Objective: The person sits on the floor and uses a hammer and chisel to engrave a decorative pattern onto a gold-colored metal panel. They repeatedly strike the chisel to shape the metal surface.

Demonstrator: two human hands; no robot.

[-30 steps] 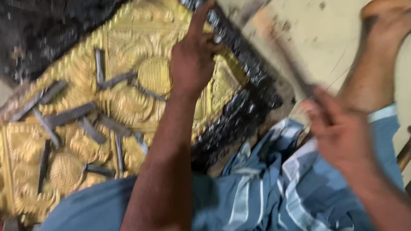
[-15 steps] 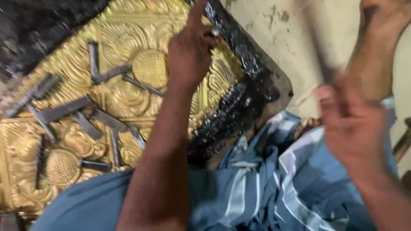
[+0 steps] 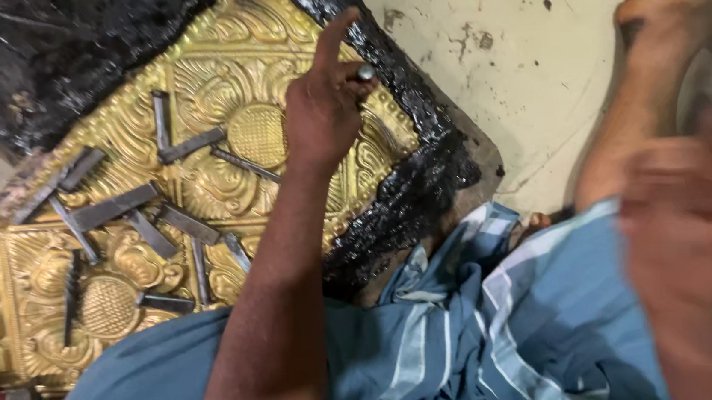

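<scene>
— What's the biggest thing here?

— The black pitch bed [image 3: 61,71], a rough dark mass running under and beyond the left hand's grip. Pressed into it is the embossed gold sheet [image 3: 201,93], a long panel of flower and scroll relief whose long axis runs from the lower left corner up toward the grip.

— And the hand on it?

— The left hand [image 3: 323,117] rests at the upper end of the sheet, forearm coming straight up from the blue striped cloth [image 3: 471,336] over the lap. The index finger sticks up and away; the other fingers are curled narrowly around a small metal punch [image 3: 364,72].

— Which way does the punch point?

— Only its rounded grey top shows, just right of the knuckles. Its shaft is hidden inside the fingers, so the exact lean cannot be told; it seems to stand roughly on end over the sheet near the pitch edge.

— The other hand?

— The right hand [image 3: 702,230] is well to the right of the grip, a raised blur. Whether it is closed on anything cannot be told.

— Anything smaller?

— Loose steel chisels [image 3: 116,208] lie scattered flat on the sheet, left of and below the grip, pointing every way. A bare foot [image 3: 658,19] rests on the pale stained floor [image 3: 532,56] to the right.
</scene>
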